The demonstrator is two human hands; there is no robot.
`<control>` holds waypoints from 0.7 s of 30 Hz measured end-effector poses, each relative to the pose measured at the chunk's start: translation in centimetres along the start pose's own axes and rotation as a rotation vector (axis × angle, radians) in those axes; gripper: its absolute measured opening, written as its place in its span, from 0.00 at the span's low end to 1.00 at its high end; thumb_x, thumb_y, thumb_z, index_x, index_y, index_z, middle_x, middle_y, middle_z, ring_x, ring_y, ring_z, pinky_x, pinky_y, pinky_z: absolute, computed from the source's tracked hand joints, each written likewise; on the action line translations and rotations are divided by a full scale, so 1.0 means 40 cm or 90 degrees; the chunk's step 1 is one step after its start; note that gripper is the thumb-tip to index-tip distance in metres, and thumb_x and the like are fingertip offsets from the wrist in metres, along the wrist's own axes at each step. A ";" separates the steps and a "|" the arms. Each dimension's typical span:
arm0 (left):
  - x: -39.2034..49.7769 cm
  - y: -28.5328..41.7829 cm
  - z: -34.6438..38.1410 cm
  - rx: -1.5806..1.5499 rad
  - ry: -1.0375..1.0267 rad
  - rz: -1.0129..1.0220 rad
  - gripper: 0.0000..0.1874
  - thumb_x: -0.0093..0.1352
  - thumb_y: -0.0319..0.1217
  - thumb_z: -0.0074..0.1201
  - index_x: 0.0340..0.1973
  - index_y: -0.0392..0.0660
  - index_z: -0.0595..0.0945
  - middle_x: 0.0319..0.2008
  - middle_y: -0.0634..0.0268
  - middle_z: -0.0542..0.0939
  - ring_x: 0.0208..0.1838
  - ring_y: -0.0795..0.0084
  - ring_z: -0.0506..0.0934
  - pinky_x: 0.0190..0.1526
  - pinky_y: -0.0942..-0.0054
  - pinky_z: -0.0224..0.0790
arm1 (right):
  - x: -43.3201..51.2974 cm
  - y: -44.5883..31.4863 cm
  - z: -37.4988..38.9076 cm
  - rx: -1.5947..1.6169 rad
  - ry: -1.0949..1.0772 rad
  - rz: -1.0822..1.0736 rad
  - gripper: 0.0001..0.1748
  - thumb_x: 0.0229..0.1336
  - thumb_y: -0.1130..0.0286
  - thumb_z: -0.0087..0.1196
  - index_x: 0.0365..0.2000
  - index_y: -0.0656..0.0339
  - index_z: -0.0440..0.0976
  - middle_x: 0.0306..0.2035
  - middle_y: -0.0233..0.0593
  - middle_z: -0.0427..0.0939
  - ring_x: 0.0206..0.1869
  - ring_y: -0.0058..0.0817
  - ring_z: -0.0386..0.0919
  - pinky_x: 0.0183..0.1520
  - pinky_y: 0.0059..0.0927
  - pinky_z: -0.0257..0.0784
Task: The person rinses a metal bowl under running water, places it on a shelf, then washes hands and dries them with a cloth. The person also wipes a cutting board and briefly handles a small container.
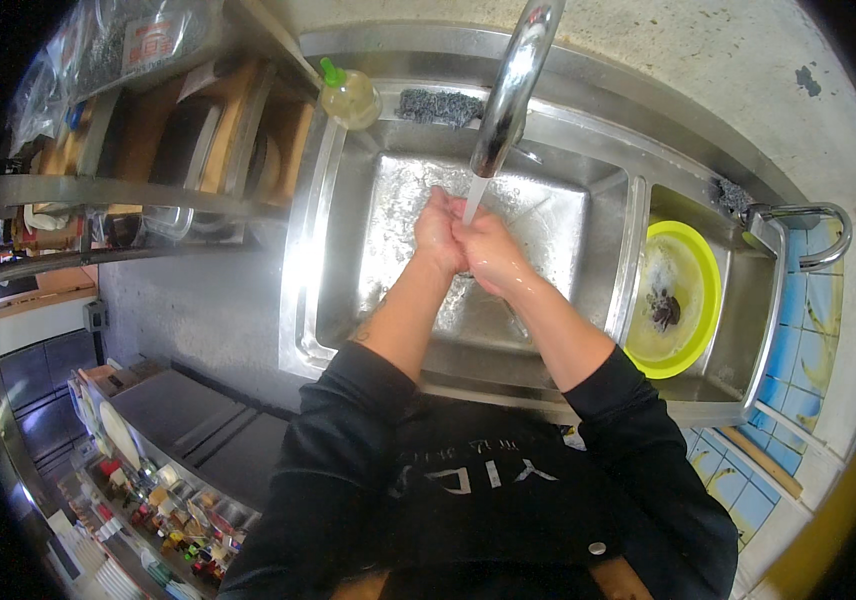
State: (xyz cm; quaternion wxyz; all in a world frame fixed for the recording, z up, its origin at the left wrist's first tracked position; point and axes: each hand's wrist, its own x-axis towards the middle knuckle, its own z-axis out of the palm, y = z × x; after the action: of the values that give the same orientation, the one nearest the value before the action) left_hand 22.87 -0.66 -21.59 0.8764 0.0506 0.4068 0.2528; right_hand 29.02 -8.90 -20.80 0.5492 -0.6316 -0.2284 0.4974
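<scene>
Water runs from a chrome faucet (pixel 503 112) onto my hands, which are pressed together over the larger basin of a stainless steel sink (pixel 600 247). My left hand (pixel 439 232) touches my right hand (pixel 492 251), and the stream lands where they meet. Both are wet, their fingers partly overlap, and no object shows between them. Water also lies on the basin floor. Black sleeves are pushed up to my forearms.
A green-capped squeeze bottle (pixel 351 99) and a grey scouring pad (pixel 439 107) stand at the sink's back rim. In the smaller right basin, a lime-green tub (pixel 709 300) holds cloudy water and something dark. Shelves (pixel 135 191) are at the left.
</scene>
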 end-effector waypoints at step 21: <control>-0.059 -0.084 0.006 -0.128 -0.269 -0.086 0.24 0.79 0.56 0.44 0.50 0.51 0.80 0.44 0.66 0.82 0.46 0.65 0.79 0.51 0.62 0.73 | 0.144 0.023 0.026 0.502 0.136 0.072 0.19 0.64 0.81 0.47 0.55 0.76 0.72 0.49 0.57 0.82 0.52 0.42 0.84 0.54 0.36 0.81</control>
State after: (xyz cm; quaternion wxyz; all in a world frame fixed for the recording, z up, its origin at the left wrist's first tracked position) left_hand 23.11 -4.69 -20.78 0.9577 -0.0124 0.1895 0.2164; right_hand 30.18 -3.89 -23.73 0.7416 -0.4321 0.0734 0.5079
